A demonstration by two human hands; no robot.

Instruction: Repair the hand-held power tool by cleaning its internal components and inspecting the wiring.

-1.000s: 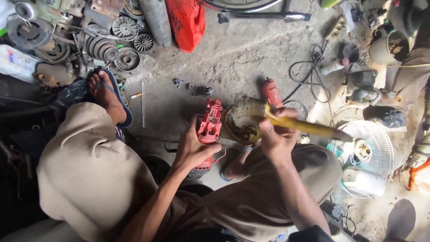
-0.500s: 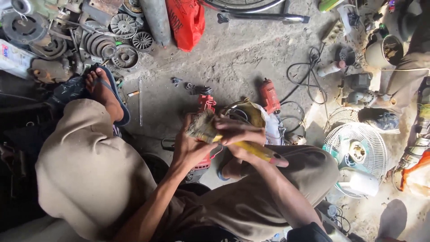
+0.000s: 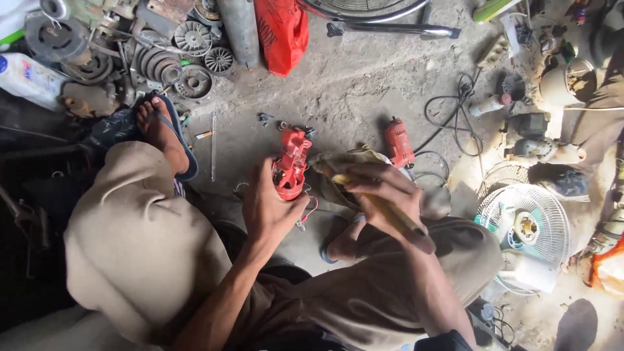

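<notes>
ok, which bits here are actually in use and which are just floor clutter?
In use:
left hand gripping red tool housing
right hand holding brush, its bristles by the housing

Lying about:
second red tool
white fan
pulleys
red bag
black cable

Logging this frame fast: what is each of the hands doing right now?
Left hand: closed around the red tool housing.
Right hand: closed on a yellow-handled brush.
</notes>
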